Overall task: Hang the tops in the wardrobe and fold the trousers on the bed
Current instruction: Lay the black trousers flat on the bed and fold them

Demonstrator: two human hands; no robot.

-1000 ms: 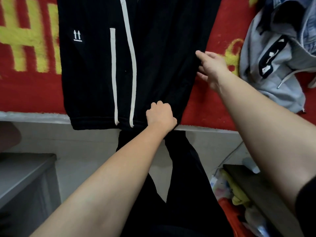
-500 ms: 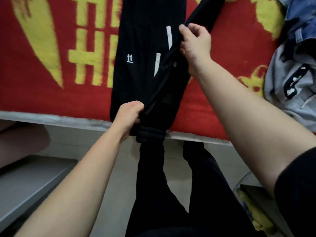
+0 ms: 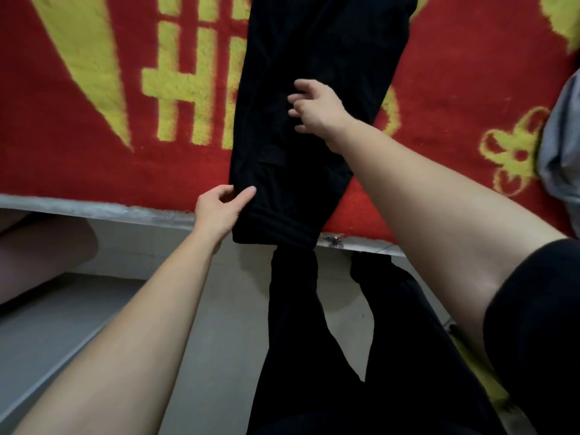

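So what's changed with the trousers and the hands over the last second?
The trousers went from spread flat, white stripes showing, to folded lengthwise, one half laid over the other, stripes hidden. The right hand carried the right edge across and has let go, fingers spread on top. The left hand shifted to pinch the waistband's left corner. The trousers remain on the red blanket.

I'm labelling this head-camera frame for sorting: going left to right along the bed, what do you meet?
Yellow pattern on the red blanket → left hand → black trousers → right hand → yellow flower motif → grey garment at the right edge.
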